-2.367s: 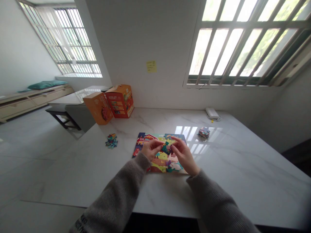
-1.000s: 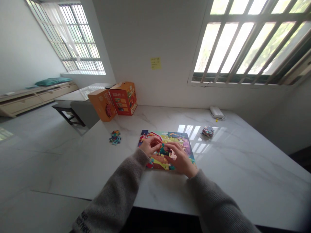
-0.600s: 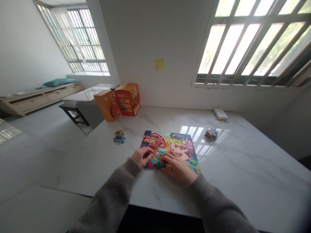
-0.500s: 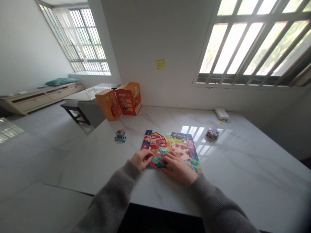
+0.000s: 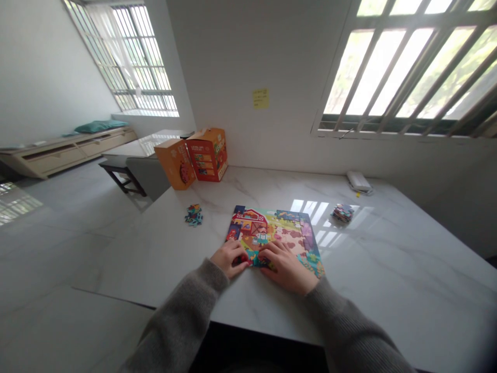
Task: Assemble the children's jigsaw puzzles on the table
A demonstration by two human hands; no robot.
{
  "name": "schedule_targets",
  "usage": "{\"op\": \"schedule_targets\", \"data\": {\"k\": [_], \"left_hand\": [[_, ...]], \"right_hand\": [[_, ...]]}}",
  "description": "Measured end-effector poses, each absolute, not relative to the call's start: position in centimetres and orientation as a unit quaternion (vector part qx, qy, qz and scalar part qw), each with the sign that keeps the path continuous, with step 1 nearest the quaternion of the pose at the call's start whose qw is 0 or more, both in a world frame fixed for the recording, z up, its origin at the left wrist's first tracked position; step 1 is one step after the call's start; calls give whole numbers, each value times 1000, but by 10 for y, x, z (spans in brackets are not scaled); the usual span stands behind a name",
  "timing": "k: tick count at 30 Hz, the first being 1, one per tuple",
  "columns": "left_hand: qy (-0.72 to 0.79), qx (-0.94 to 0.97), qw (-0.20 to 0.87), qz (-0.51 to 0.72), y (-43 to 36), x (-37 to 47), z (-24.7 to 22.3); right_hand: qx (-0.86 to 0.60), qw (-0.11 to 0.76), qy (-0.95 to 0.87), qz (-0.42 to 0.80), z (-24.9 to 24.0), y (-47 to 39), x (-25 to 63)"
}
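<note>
A colourful farm jigsaw puzzle (image 5: 289, 238), with a red barn and a spotted cow, lies on the white marbled table. My left hand (image 5: 230, 257) is at its lower-left corner, thumb and fingers closed around a red and dark puzzle piece (image 5: 241, 259) that they partly cover. Along the lower edge, my right hand (image 5: 289, 267) rests on the puzzle, its fingers lying over the surface and the thumb apart from them. Dark green printed parts show between that thumb and the fingers. Both palms hide some of the puzzle's bottom row.
Loose puzzle pieces (image 5: 193, 215) lie in a small pile at left. Another stack of pieces (image 5: 342, 213) sits at right. Farther back are an orange box (image 5: 212, 155), an orange panel beside it (image 5: 176, 163) and a white device with a cable (image 5: 359, 181).
My left hand has shifted slightly right and down over the corner, its fingers now covering more of the red piece. My right hand stays nearly in place. The view has tilted slightly.
</note>
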State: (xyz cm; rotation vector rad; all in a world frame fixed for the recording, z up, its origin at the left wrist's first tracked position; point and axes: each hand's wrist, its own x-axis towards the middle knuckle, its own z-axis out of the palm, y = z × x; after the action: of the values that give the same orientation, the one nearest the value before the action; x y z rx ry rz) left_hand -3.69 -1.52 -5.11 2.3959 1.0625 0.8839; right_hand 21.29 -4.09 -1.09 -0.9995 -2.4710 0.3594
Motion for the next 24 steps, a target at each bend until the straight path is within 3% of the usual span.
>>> {"op": "schedule_targets", "data": {"k": [13, 20, 24], "left_hand": [[376, 876, 140, 267, -17, -37, -49], [350, 872, 111, 323, -15, -37, -52], [338, 870, 85, 349, -16, -30, -44]], "right_hand": [[-393, 205, -886, 135, -9, -42, 219], [-441, 340, -821, 122, -6, -24, 254], [-425, 361, -820, 127, -8, -25, 266]]}}
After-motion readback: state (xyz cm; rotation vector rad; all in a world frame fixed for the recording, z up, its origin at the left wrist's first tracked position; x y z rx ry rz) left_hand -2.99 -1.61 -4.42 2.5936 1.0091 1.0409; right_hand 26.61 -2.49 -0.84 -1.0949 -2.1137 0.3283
